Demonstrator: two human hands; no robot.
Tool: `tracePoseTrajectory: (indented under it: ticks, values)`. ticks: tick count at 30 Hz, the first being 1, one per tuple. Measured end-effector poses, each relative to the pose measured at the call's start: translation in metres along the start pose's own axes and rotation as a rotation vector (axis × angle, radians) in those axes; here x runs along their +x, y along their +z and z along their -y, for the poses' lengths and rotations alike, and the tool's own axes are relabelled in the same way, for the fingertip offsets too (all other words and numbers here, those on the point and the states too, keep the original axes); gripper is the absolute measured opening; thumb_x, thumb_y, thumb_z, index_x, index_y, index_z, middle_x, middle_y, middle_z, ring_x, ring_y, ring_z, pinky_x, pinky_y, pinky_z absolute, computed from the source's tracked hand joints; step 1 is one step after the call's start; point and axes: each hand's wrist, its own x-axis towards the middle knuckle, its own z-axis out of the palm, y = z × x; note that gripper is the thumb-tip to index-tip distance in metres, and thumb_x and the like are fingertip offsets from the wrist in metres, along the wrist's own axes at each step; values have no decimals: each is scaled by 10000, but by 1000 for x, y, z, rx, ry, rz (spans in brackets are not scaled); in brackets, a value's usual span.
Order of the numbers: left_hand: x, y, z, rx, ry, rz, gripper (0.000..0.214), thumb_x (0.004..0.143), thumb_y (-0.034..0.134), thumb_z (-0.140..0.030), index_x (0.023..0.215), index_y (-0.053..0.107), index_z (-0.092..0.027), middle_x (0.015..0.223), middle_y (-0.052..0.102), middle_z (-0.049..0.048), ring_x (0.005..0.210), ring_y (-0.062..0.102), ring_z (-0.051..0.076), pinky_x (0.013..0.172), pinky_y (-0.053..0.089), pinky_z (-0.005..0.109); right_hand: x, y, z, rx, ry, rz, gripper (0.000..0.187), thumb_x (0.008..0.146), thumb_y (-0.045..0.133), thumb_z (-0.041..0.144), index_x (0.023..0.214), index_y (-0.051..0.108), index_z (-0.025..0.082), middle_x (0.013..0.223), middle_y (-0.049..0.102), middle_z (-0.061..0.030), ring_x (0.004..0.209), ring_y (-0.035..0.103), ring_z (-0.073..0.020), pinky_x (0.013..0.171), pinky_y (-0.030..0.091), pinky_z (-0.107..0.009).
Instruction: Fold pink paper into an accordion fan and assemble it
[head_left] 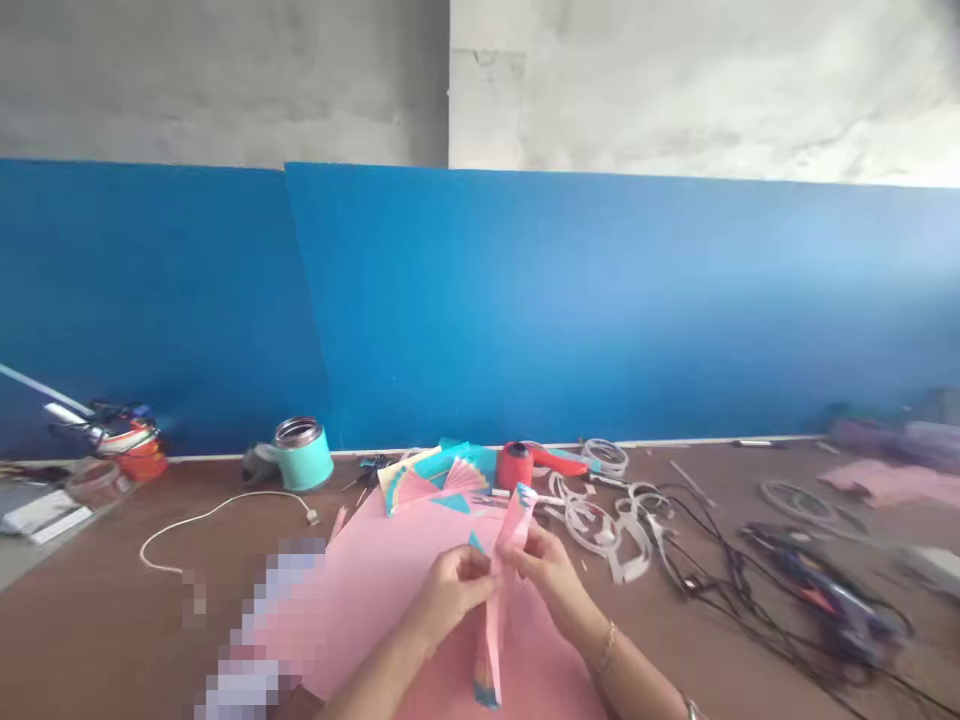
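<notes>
My left hand and my right hand both pinch a long folded strip of pink paper with teal tips, held upright above a large pink sheet on the brown table. The strip runs from near the table's middle down toward me. Fingers of both hands are closed on its middle. Behind the hands lie fanned pink, yellow and teal paper pieces.
A teal tape roll, a red spool, white rings and strips, black cables and a tool on the right, a white cable on the left. A blue wall panel stands behind the table.
</notes>
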Motion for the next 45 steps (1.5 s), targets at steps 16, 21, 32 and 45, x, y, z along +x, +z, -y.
tracePoseTrajectory:
  ticks: [16, 21, 32, 45]
  values:
    - [-4, -29, -9, 1524, 735, -248, 199, 830, 441, -56, 746, 570, -181, 740, 598, 35, 714, 546, 205, 620, 391, 318, -1, -10, -2, -1251, -784, -121, 184, 895, 490, 190, 955, 648, 260, 957, 631, -29, 989, 514, -203, 1019, 214, -457]
    - [-11, -46, 20, 1620, 813, -108, 164, 842, 473, -71, 755, 568, -172, 742, 577, 31, 717, 515, 199, 661, 391, 335, 4, -11, -23, -1327, -730, 44, 167, 860, 531, 140, 850, 661, 244, 787, 571, -27, 761, 437, -172, 766, 307, -331]
    - [-20, -51, 16, 1570, 716, 30, 203, 920, 443, -170, 1022, 605, -238, 800, 576, 15, 773, 498, 170, 677, 358, 303, 0, 8, -31, -1315, -813, 207, 199, 855, 433, 62, 800, 590, 170, 729, 541, -36, 743, 404, -182, 712, 269, -323]
    - [-24, -55, 10, 1602, 622, 112, 256, 930, 425, -163, 1124, 563, -259, 964, 628, 7, 841, 532, 167, 683, 337, 309, 2, -2, -21, -1459, -590, 259, 136, 761, 491, 54, 739, 577, 158, 800, 596, -49, 749, 457, -174, 709, 262, -326]
